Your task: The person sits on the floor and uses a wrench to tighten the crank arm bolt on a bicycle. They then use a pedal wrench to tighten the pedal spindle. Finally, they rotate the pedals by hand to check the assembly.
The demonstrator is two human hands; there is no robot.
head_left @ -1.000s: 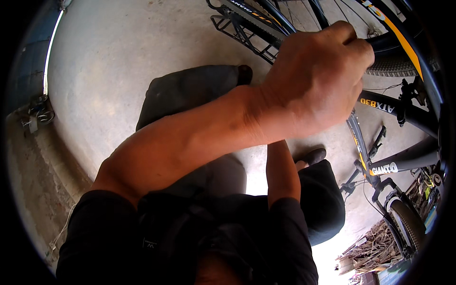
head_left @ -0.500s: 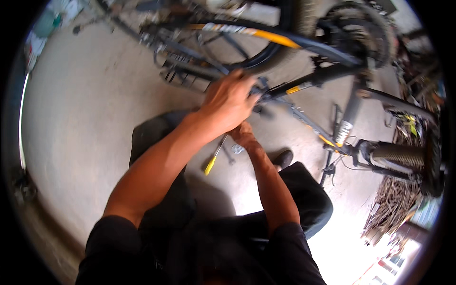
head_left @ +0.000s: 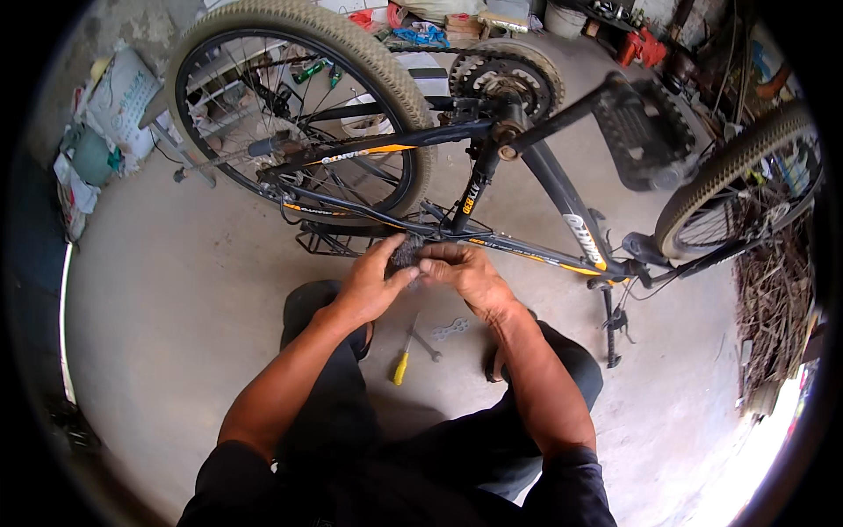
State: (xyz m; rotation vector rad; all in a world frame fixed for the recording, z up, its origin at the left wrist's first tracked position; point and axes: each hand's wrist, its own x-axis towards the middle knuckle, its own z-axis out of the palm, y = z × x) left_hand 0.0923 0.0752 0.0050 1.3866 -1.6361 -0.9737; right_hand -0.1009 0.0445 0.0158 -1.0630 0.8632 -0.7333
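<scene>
A bicycle (head_left: 452,132) is turned upside down in front of me, its wheels and cranks up. Just below its frame, my left hand (head_left: 373,277) grips a dark grey, rough-textured lump (head_left: 406,255) between thumb and fingers. My right hand (head_left: 470,277) pinches the lump's other side, fingers curled in. What the lump is cannot be made out, as the hands partly cover it. On the floor between my feet lie a yellow-handled screwdriver (head_left: 401,364), an open-ended wrench (head_left: 428,347) and a flat silver multi-hole wrench (head_left: 452,328).
The rear wheel (head_left: 417,114) rises at the left, and the front wheel (head_left: 676,233) stands at the right. A black pedal (head_left: 645,136) juts out on its crank. Bundled sticks (head_left: 764,325) line the right side. Sacks (head_left: 123,101) sit at the far left, and a white bucket (head_left: 566,18) at the back.
The view has shifted, showing more of the bicycle. My left hand, formerly crossed over my right beside the frame, is now at the left, and both hands meet on the dark lump.
</scene>
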